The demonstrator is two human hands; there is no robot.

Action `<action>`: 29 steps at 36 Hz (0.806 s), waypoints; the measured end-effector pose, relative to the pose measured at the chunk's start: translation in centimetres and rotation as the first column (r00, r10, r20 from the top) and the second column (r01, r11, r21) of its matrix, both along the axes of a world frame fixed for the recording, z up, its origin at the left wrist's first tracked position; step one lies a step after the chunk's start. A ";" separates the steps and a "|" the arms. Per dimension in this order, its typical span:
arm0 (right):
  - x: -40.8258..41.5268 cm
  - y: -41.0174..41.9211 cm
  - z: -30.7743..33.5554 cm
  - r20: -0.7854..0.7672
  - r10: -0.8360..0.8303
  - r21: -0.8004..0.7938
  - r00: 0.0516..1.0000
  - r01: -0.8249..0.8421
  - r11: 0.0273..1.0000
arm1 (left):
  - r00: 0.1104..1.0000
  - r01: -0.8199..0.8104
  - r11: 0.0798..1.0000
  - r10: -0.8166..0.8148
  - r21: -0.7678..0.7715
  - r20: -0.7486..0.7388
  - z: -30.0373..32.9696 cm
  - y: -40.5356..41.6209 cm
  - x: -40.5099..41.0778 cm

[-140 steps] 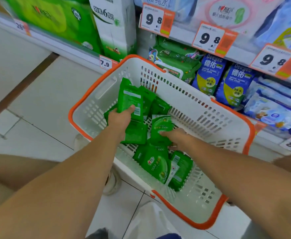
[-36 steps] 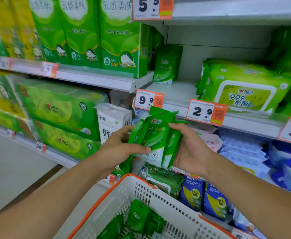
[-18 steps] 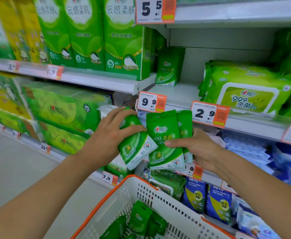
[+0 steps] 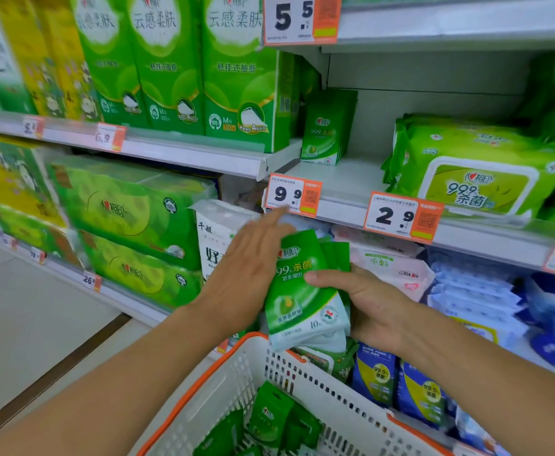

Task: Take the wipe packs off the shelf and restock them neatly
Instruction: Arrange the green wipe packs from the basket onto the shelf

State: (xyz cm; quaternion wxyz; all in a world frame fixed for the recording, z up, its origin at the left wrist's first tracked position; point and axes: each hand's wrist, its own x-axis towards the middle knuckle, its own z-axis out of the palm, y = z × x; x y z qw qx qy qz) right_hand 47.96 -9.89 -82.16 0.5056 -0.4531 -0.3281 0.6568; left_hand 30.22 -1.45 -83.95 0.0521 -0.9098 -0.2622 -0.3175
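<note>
Head view, from the biggest thing down: the shelf (image 4: 342, 182) has a bare white stretch behind the 2.9 price tag (image 4: 401, 217), with a few upright wipe packs (image 4: 327, 126) standing at its back left corner. Below, the white basket (image 4: 236, 383) with the orange rim holds more loose green packs (image 4: 269, 419). Above it the right hand (image 4: 365, 304) grips a small bundle of wipe packs (image 4: 305, 291), thumb across the front face and fingers curled behind. The left hand (image 4: 253, 271) lies flat and spread against the bundle's left edge, fingers straight.

The bundle is fanned, the rear packs peeking out at the top right; held by one hand only, a pack could slide out and drop into the basket, or the set could go onto the shelf crooked.

Half a second earlier the left hand held a separate pack tilted apart; now that pack is pressed into the bundle and the hand only squares it.
</note>
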 end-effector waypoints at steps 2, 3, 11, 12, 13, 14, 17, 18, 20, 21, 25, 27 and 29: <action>-0.3 0.2 -0.3 0.021 -0.034 0.004 0.999 0.034 0.999 | 0.964 -0.040 0.966 0.105 -0.255 0.245 -0.2 0.1 0.0; -0.3 0.2 -0.3 0.042 -0.060 0.025 0.997 0.059 0.998 | 0.902 -0.012 0.886 0.210 -0.463 0.378 -0.3 0.2 -0.1; -1.7 0.2 -0.3 0.294 -0.265 0.382 0.918 0.141 0.913 | 0.788 0.584 -0.066 0.283 -0.809 0.546 1.8 -2.7 0.5; -1.9 0.2 -0.4 0.332 -0.248 0.415 0.910 0.095 0.905 | 0.787 0.581 -0.012 0.265 -0.814 0.557 1.6 -3.1 0.7; -2.1 0.1 -0.5 0.367 -0.226 0.436 0.902 0.048 0.899 | 0.783 0.581 0.028 0.253 -0.814 0.568 1.2 -3.1 0.8; -2.2 0.1 -0.7 0.390 -0.205 0.445 0.898 0.011 0.895 | 0.780 0.589 0.037 0.237 -0.807 0.580 1.1 -3.2 0.9; -1.8 0.2 -0.5 0.435 -0.164 0.456 0.885 -0.060 0.888 | 0.773 0.614 -0.020 0.215 -0.789 0.597 1.1 -3.0 0.5; -1.6 0.3 -0.4 0.449 -0.174 0.470 0.877 -0.066 0.880 | 0.761 0.631 -0.029 0.218 -0.775 0.611 1.2 -2.9 0.4; -1.3 0.5 -0.2 0.438 -0.227 0.514 0.870 -0.035 0.857 | 0.724 0.665 -0.008 0.254 -0.747 0.642 1.7 -2.8 0.5; -1.1 0.6 0.0 0.420 -0.264 0.528 0.868 0.002 0.849 | 0.691 0.693 0.000 0.287 -0.721 0.664 1.8 -2.6 0.6; -1.3 0.5 1.2 0.359 -0.296 0.526 0.885 0.069 0.847 | 0.530 0.823 -0.051 0.424 -0.565 0.734 2.5 -2.0 1.2; -1.4 0.4 1.3 0.327 -0.303 0.517 0.895 0.099 0.850 | 0.495 0.849 -0.091 0.481 -0.520 0.724 2.8 -1.8 1.1; -1.4 0.5 0.9 0.265 -0.350 0.500 0.898 0.183 0.847 | 0.496 0.847 -0.103 0.504 -0.521 0.707 2.9 -1.6 1.0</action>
